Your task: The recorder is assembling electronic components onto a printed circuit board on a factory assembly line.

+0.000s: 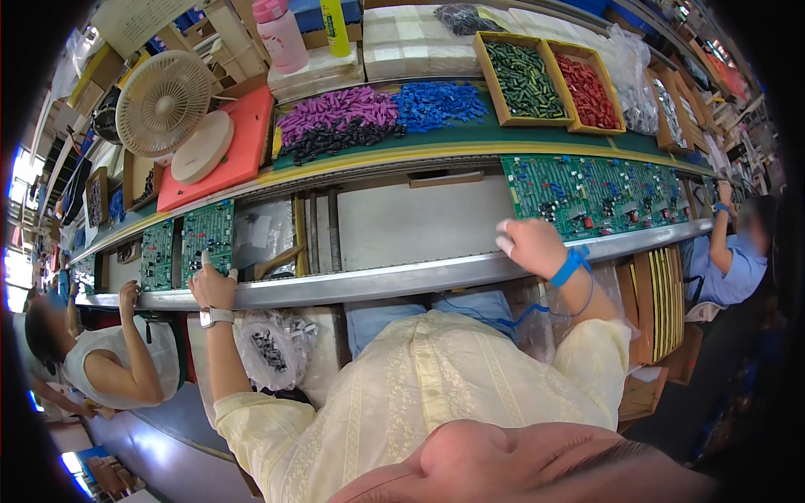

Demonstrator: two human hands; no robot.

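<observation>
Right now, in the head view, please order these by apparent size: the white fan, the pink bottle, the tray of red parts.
1. White fan, clearly largest.
2. Tray of red parts.
3. Pink bottle, close to the tray in size; fisheye bending makes this order unsure.

A white fan (pixel 163 102) stands on an orange tray (pixel 243 155) at the shelf's left end; purple (pixel 335 107), black (pixel 340 138) and blue (pixel 438 103) component heaps lie mid-shelf.
</observation>
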